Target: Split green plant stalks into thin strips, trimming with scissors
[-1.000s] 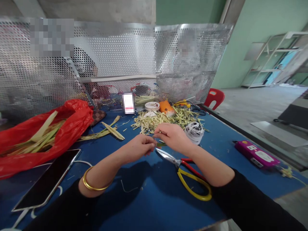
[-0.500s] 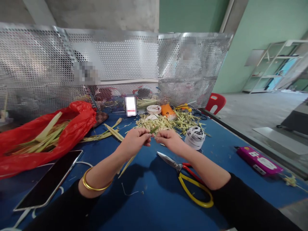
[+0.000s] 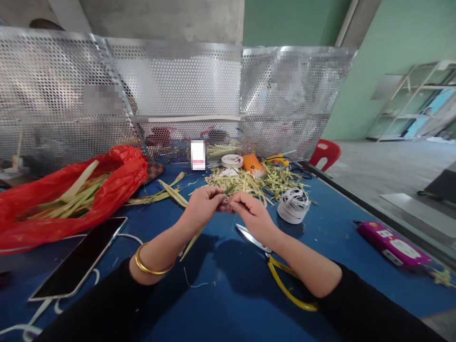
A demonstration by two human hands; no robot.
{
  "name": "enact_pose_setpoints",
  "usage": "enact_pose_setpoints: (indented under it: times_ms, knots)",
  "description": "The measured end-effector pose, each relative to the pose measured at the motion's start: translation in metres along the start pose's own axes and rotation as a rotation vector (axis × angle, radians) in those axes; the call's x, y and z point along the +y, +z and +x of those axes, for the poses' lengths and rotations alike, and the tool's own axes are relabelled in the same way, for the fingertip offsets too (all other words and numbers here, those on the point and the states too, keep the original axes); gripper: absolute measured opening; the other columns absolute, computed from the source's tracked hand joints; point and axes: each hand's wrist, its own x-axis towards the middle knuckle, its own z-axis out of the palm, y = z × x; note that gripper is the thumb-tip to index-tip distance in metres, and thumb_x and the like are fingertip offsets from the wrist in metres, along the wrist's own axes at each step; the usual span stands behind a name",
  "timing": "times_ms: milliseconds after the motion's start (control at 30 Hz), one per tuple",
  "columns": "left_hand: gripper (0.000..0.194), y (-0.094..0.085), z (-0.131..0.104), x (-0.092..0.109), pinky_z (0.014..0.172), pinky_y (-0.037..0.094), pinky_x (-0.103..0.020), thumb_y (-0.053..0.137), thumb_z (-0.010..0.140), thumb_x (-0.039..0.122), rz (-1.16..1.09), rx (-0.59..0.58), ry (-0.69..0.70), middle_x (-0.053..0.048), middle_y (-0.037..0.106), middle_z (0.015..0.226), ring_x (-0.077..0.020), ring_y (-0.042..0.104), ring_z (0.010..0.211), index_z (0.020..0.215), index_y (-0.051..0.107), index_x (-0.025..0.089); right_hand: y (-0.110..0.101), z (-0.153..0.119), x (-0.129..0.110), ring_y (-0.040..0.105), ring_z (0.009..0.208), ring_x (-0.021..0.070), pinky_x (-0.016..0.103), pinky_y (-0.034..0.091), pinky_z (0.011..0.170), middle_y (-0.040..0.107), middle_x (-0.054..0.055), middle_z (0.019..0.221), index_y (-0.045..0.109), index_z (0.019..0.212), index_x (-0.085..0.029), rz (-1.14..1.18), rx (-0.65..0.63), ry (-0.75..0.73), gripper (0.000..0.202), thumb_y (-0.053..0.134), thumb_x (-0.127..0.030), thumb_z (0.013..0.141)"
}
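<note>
Over the last second the left hand (image 3: 201, 205) and right hand (image 3: 251, 211) had drawn closer until their fingertips met above the blue table (image 3: 228, 304), just in front of the scissors (image 3: 274, 266). Both pinched a thin green leaf strip (image 3: 228, 191), its pale tail hanging below the left hand; judging by this, the strip was being folded or twisted rather than cut

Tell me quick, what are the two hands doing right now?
Left hand: closed, pinching a thin green leaf strip at its fingertips.
Right hand: closed, pinching the same strip from the other side.
</note>
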Motion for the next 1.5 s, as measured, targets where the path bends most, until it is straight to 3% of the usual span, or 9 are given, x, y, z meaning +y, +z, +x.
enact_pose_setpoints:
  times_ms: [267, 500, 700, 833, 967, 1167, 1333, 1400, 1500]
  knots:
    - [0.009, 0.004, -0.003, -0.004, 0.055, 0.047, -0.022, 0.059, 0.071, 0.019, 0.087, 0.115, 0.038, 0.004, 0.060, 0.057, -0.0102, 0.055, 0.052, 0.076, 0.066, 0.015, 0.006, -0.007, -0.005, 0.046, 0.070, 0.0157, 0.028, 0.038, 0.067, 0.051, 0.003, 0.076, 0.045, 0.078, -0.021, -0.270, -0.049, -0.252, 0.017, 0.036, -0.016, 0.092]
    - [0.006, -0.004, 0.000, -0.005, 0.059, 0.049, -0.024, 0.059, 0.071, 0.021, 0.182, 0.065, 0.098, 0.000, 0.064, 0.065, -0.0128, 0.061, 0.058, 0.076, 0.061, 0.017, 0.001, -0.006, -0.008, 0.047, 0.071, 0.0150, 0.027, 0.038, 0.068, 0.050, 0.002, 0.076, 0.046, 0.078, -0.020, -0.242, 0.005, -0.208, 0.017, 0.037, -0.019, 0.093]
    - [0.010, -0.006, -0.002, -0.002, 0.056, 0.044, -0.021, 0.054, 0.070, 0.014, 0.426, -0.220, 0.147, 0.002, 0.061, 0.058, -0.0109, 0.057, 0.054, 0.066, 0.062, 0.017, -0.010, 0.000, -0.012, 0.047, 0.058, 0.0113, 0.024, 0.039, 0.059, 0.052, -0.001, 0.065, 0.052, 0.074, -0.019, -0.020, -0.008, 0.017, 0.017, 0.045, -0.023, 0.089]
    - [0.011, -0.005, -0.005, -0.002, 0.057, 0.046, -0.023, 0.054, 0.069, 0.013, 0.350, -0.470, 0.061, 0.002, 0.065, 0.062, -0.0108, 0.057, 0.054, 0.069, 0.064, 0.017, -0.018, 0.009, -0.009, 0.042, 0.053, 0.0084, 0.023, 0.035, 0.052, 0.055, 0.000, 0.074, 0.050, 0.065, -0.018, 0.104, 0.064, 0.124, 0.018, 0.051, -0.022, 0.082]
    - [0.003, -0.005, -0.007, 0.005, 0.059, 0.048, -0.024, 0.061, 0.070, 0.018, 0.237, -0.555, -0.012, 0.001, 0.066, 0.063, -0.0107, 0.058, 0.054, 0.070, 0.063, 0.016, -0.021, 0.014, 0.005, 0.039, 0.050, 0.0090, 0.023, 0.032, 0.049, 0.048, -0.004, 0.059, 0.053, 0.064, -0.019, 0.168, 0.088, 0.259, 0.017, 0.056, -0.028, 0.078]
    - [0.014, -0.005, -0.007, 0.014, 0.059, 0.048, -0.024, 0.065, 0.069, 0.019, 0.126, -0.350, 0.059, 0.003, 0.065, 0.059, -0.0100, 0.059, 0.053, 0.083, 0.063, 0.017, -0.014, 0.011, 0.026, 0.040, 0.046, 0.0096, 0.024, 0.031, 0.049, 0.046, -0.006, 0.049, 0.051, 0.061, -0.019, 0.148, 0.017, 0.353, 0.020, 0.056, -0.032, 0.076]
    - [0.011, -0.009, -0.001, 0.008, 0.060, 0.047, -0.025, 0.064, 0.071, 0.022, 0.234, -0.054, 0.147, 0.001, 0.066, 0.063, -0.0112, 0.059, 0.058, 0.080, 0.068, 0.016, -0.009, 0.008, 0.026, 0.046, 0.046, 0.0111, 0.025, 0.035, 0.052, 0.050, -0.004, 0.049, 0.051, 0.058, -0.019, 0.071, -0.094, 0.352, 0.017, 0.054, -0.021, 0.075]
    - [0.012, -0.011, 0.001, 0.006, 0.060, 0.047, -0.025, 0.065, 0.070, 0.022, 0.214, 0.031, 0.141, 0.001, 0.066, 0.064, -0.0114, 0.059, 0.058, 0.080, 0.068, 0.016, -0.009, 0.006, 0.020, 0.050, 0.052, 0.0128, 0.026, 0.038, 0.056, 0.052, -0.003, 0.054, 0.051, 0.060, -0.020, -0.024, -0.111, 0.275, 0.017, 0.053, -0.018, 0.077]
    - [0.013, -0.011, 0.004, 0.003, 0.060, 0.048, -0.026, 0.065, 0.069, 0.023, 0.163, 0.085, 0.138, 0.001, 0.067, 0.067, -0.0114, 0.058, 0.058, 0.080, 0.067, 0.016, -0.008, 0.001, 0.008, 0.055, 0.073, 0.0166, 0.030, 0.042, 0.069, 0.059, 0.004, 0.081, 0.050, 0.068, -0.020, -0.231, -0.038, -0.007, 0.015, 0.051, -0.018, 0.082]
